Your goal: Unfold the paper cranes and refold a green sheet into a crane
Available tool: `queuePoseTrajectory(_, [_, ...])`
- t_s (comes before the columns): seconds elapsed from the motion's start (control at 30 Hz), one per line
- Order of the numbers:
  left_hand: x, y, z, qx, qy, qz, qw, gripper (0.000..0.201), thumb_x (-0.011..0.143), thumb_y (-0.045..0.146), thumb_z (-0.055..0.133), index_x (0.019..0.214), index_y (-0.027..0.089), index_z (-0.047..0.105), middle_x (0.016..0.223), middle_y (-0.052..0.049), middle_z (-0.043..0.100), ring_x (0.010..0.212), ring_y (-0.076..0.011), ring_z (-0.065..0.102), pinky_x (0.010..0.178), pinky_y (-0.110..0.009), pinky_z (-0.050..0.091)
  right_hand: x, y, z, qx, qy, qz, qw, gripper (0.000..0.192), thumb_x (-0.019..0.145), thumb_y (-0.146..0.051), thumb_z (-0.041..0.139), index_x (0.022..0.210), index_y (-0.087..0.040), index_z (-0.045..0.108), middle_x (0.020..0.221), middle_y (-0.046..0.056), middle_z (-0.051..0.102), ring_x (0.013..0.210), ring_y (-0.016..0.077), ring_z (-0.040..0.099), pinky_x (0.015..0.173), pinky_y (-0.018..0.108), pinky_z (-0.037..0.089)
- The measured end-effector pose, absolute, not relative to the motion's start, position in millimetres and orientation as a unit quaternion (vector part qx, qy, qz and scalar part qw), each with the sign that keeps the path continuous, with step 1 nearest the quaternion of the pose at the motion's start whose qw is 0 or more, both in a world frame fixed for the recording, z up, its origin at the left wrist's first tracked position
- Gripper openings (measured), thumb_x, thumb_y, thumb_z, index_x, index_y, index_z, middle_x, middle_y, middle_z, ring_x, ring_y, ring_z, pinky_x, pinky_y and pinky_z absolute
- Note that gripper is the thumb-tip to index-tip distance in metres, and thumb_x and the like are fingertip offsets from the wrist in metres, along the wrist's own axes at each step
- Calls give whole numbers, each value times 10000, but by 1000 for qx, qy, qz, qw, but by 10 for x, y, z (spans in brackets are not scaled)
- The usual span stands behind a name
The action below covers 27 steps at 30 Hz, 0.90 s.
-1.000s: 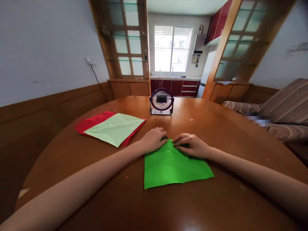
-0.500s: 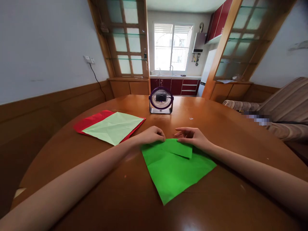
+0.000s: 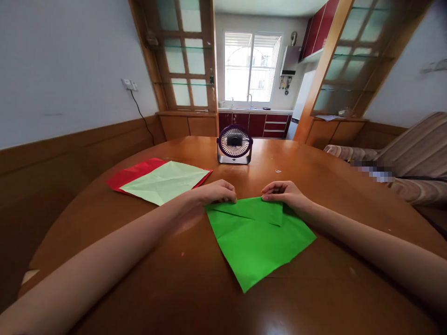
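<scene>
1. the table (image 3: 314,298) is wood, smooth and varnished to a gloss that mirrors the window light.
2. the green sheet (image 3: 260,239) is thin matt paper with sharp creases.
3. the pale green sheet (image 3: 164,181) and the red sheet (image 3: 131,173) under it are matt paper too, lightly creased.
4. the small fan (image 3: 234,144) looks like glossy dark plastic with a fine grille.
5. the sofa (image 3: 415,158) is striped cloth.

Left hand (image 3: 214,191) and right hand (image 3: 284,194) pinching green paper (image 3: 258,237) — far folded edge, wooden table (image 3: 314,186)
</scene>
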<state>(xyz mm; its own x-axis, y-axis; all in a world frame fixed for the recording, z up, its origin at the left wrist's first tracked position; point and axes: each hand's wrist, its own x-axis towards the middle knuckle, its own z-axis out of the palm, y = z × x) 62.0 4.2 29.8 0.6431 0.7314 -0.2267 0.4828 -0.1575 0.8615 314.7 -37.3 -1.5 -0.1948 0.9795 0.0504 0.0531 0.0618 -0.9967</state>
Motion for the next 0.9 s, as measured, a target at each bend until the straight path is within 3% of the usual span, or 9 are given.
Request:
queuePoseTrajectory(0.43, [371, 149, 416, 779, 395, 80, 480, 103, 606, 255, 581, 546, 184, 537, 549, 35, 443, 519, -93, 348, 520, -259, 251, 3371, -253, 42, -461, -555, 544, 428, 328, 511, -253, 898, 777, -176, 721, 763, 31, 719, 653, 133, 653, 633, 269, 509])
queuePoseTrajectory(0.9, [202, 177, 530, 763, 427, 61, 482, 122, 617, 263, 579, 664, 155, 612, 645, -6, 620, 628, -149, 624, 569, -237, 489, 3495, -167, 65, -479, -549, 527, 437, 335, 488, -251, 902, 750, -168, 711, 722, 24, 680, 587, 130, 607, 577, 284, 471])
